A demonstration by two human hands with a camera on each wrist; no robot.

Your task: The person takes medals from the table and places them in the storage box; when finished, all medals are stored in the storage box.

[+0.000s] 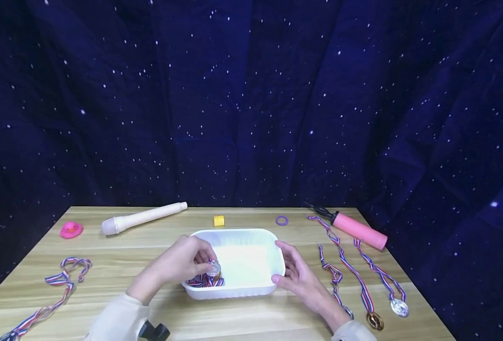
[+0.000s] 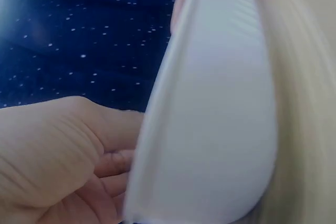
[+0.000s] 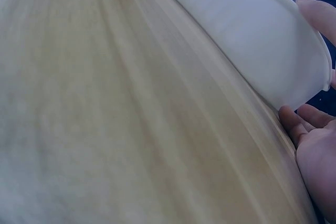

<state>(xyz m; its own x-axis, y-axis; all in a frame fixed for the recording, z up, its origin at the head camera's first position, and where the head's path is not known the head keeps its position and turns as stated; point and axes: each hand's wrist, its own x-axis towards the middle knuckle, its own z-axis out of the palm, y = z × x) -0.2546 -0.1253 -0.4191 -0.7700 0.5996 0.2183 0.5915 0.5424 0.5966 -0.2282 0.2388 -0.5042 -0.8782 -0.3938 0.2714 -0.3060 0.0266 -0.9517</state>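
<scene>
In the head view my left hand (image 1: 186, 259) reaches into the left end of a white plastic basin (image 1: 234, 292), its thumb and fingers pinching a silver medal (image 1: 214, 269). Beneath that medal, striped red, white and blue ribbons (image 1: 209, 281) lie bunched in the basin's left front corner. My right hand (image 1: 297, 277) holds the basin at its right end, thumb at the front corner and fingers along the outer side. The basin wall (image 2: 215, 108) hides the left fingertips in the left wrist view. From the right wrist, the right thumb (image 3: 317, 14) shows near the rim.
A pink rubber duck (image 1: 71, 230), white toy microphone (image 1: 145, 218), yellow block (image 1: 219, 221) and purple ring (image 1: 282, 220) sit farther back. Right of the basin lie a pink hand pump (image 1: 360, 230), a gold medal (image 1: 374, 321) and a silver-coloured medal (image 1: 399, 307). Another ribbon (image 1: 67, 286) lies left.
</scene>
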